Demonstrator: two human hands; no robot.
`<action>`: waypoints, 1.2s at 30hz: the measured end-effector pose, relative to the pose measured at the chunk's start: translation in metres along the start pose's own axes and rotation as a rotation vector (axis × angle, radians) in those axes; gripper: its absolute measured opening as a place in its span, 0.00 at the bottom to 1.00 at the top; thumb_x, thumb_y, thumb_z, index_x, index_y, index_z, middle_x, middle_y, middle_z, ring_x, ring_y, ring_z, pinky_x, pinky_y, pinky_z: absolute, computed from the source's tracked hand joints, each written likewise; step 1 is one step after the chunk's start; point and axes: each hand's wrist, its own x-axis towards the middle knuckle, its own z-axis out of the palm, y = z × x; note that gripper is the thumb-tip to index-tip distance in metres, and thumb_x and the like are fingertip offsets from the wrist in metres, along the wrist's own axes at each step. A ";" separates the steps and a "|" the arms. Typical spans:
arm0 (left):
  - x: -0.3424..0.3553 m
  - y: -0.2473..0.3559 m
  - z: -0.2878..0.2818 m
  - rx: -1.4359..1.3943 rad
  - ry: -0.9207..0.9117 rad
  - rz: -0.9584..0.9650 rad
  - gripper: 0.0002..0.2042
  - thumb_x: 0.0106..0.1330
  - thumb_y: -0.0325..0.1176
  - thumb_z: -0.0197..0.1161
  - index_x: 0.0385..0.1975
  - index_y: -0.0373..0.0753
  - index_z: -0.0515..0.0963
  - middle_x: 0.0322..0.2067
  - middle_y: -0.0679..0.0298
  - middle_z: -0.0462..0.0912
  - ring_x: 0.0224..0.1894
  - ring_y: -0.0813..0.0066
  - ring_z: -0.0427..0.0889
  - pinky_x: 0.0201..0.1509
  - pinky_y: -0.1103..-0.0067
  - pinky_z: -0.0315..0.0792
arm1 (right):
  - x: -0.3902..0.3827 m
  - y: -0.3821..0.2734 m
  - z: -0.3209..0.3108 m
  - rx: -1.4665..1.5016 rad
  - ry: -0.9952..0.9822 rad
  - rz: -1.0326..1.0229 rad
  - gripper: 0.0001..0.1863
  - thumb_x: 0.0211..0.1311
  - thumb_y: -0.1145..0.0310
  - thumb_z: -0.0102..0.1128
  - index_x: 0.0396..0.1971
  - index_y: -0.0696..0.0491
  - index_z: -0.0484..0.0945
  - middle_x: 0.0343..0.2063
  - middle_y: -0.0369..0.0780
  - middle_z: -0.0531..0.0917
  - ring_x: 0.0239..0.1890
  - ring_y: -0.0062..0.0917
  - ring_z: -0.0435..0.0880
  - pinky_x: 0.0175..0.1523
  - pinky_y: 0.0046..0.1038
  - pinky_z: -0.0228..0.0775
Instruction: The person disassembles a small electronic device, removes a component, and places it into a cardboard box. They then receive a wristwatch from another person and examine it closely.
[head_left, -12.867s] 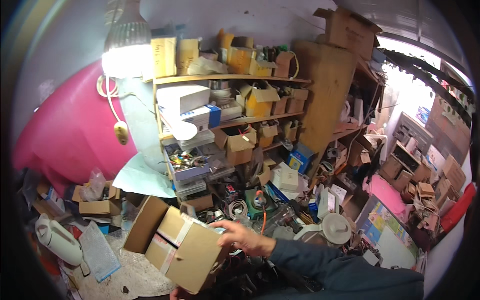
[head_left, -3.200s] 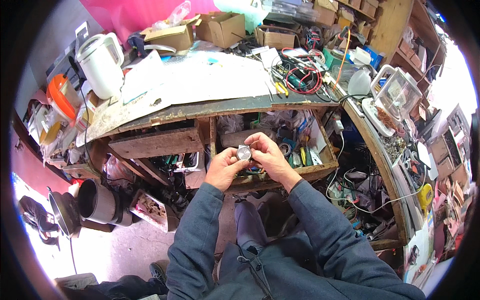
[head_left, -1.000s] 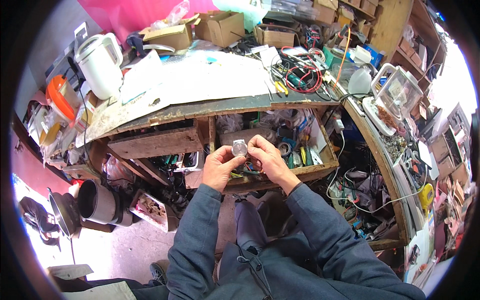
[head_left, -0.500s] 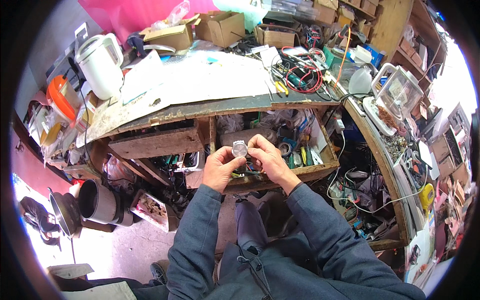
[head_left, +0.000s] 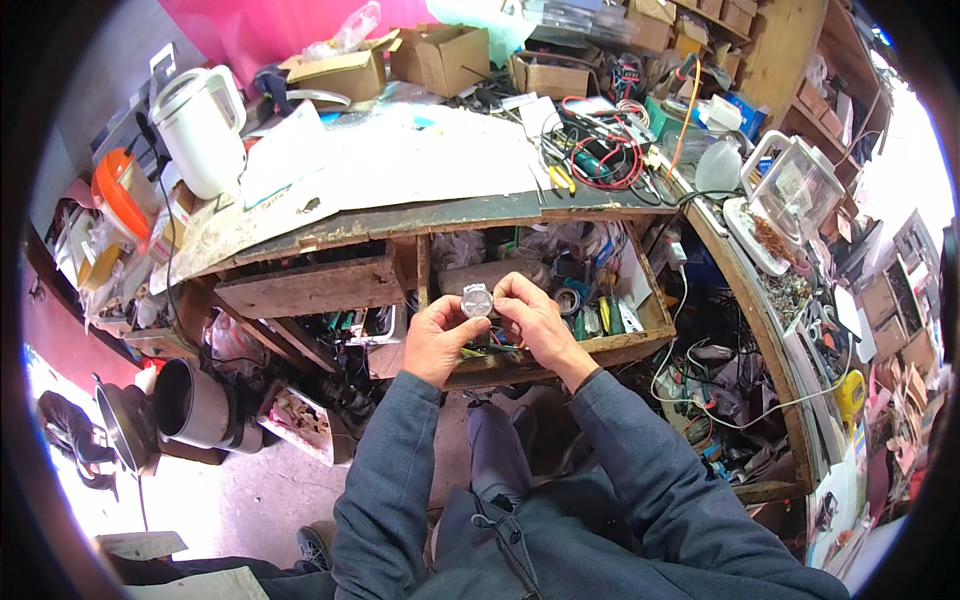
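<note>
Over the open drawer I hold a wristwatch (head_left: 476, 302) with a round grey face and a light, shiny strap end above it. My left hand (head_left: 436, 338) is closed on it, the thumb pressed along its lower edge. The fingers of my right hand (head_left: 531, 318) pinch the watch's right edge, where the crown would sit; the crown itself is too small to make out. Below and behind the hands lies the wooden drawer (head_left: 655, 335), filled with screwdrivers (head_left: 610, 315), a roll of tape (head_left: 567, 301) and plastic bags (head_left: 458, 247).
White sheets (head_left: 390, 155) cover the worktop behind the drawer. Yellow-handled pliers (head_left: 561, 179) and red cables (head_left: 610, 160) lie at its right. A white jug (head_left: 200, 135) stands at the left, a clear-walled appliance (head_left: 795, 185) at the right. Pots (head_left: 190, 400) are at lower left.
Both hands stay on the watch, almost where they were. The watch face has tilted slightly. The whole view has shifted a little.
</note>
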 end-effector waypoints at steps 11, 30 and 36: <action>0.000 -0.002 -0.002 -0.014 -0.009 -0.002 0.10 0.62 0.22 0.73 0.41 0.35 0.81 0.36 0.68 0.87 0.38 0.83 0.83 0.45 0.82 0.78 | 0.002 0.006 -0.003 -0.092 -0.021 -0.053 0.17 0.80 0.58 0.50 0.30 0.52 0.73 0.21 0.27 0.69 0.23 0.10 0.64 0.27 0.18 0.57; 0.001 -0.003 -0.002 -0.005 -0.041 0.009 0.12 0.61 0.21 0.74 0.43 0.35 0.81 0.37 0.67 0.87 0.39 0.82 0.83 0.46 0.81 0.78 | 0.001 0.003 0.000 -0.019 0.030 0.000 0.18 0.80 0.57 0.51 0.28 0.51 0.72 0.22 0.26 0.68 0.22 0.10 0.62 0.26 0.18 0.55; 0.001 -0.003 -0.002 -0.002 -0.034 0.007 0.12 0.61 0.21 0.74 0.43 0.35 0.81 0.37 0.67 0.87 0.39 0.83 0.83 0.46 0.82 0.78 | 0.000 0.002 0.002 -0.212 0.020 -0.099 0.21 0.81 0.58 0.51 0.25 0.54 0.72 0.22 0.28 0.71 0.26 0.11 0.65 0.30 0.20 0.59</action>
